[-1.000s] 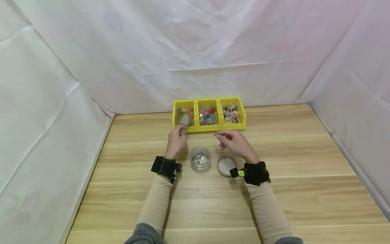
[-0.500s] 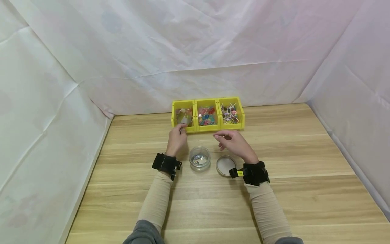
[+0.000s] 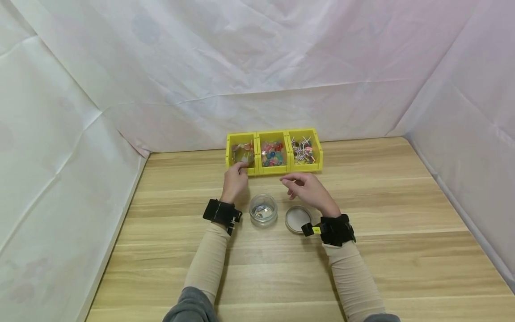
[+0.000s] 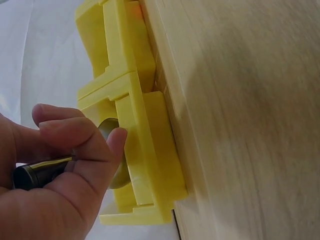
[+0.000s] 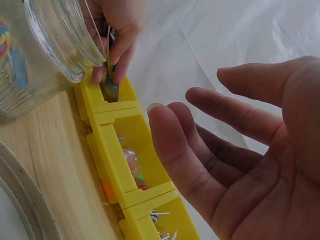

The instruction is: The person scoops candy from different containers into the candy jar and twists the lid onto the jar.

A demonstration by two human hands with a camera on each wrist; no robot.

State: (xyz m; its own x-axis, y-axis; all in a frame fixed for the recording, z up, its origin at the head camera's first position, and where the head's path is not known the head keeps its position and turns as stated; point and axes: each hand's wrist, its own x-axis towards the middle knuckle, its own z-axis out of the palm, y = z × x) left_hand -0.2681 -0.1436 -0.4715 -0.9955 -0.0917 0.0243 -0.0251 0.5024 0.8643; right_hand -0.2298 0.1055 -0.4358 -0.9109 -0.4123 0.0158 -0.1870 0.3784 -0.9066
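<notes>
My left hand (image 3: 235, 182) grips the dark handle (image 4: 42, 172) of a small metal scoop at the front of the left yellow bin (image 3: 251, 171). The scoop's head (image 5: 110, 91) dips inside that bin among small coloured pieces, partly hidden by the front wall and fingers. Loosely bent and holding nothing, my right hand (image 3: 311, 190) hovers in front of the middle and right bins. Between the hands stands an uncovered glass jar (image 3: 263, 220) with a few small pieces at its bottom, among them a blue one (image 5: 20, 69). Right of it lies a round lid (image 3: 297, 219).
The middle bin (image 3: 274, 170) holds bright coloured pieces, and the right bin (image 3: 306, 167) holds small lollipops with white sticks. All three bins join in a row near the back of the wooden table (image 3: 161, 250). A white cloth (image 3: 257, 58) hangs behind.
The scoop has tipped and sunk lower into the left bin, so less of its head shows. My left hand has shifted slightly forward; my right hand stays nearly still.
</notes>
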